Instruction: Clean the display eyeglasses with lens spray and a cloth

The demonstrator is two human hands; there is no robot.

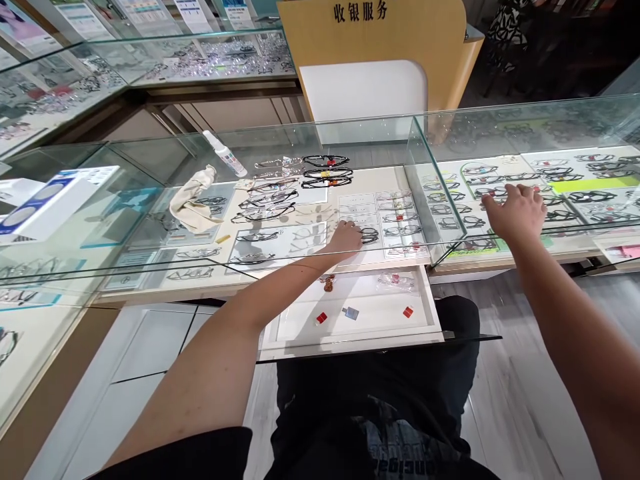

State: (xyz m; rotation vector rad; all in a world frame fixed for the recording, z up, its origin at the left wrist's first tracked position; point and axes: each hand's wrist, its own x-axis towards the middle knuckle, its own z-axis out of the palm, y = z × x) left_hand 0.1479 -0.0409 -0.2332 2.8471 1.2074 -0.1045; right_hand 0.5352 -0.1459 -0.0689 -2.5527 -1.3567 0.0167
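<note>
Carefully now — my left hand is inside the glass case, fingers pinching a black frame on its display tray; my right hand rests spread on the glass worktop — lift level, clear of neighbouring frames.

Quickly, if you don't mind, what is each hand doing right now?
Left hand: inside the display case, fingers closed on dark-framed glasses.
Right hand: open, holding nothing, lying flat on the glass top of the neighbouring case.

two hands, one spray bottle, one cloth, three black frames
</note>
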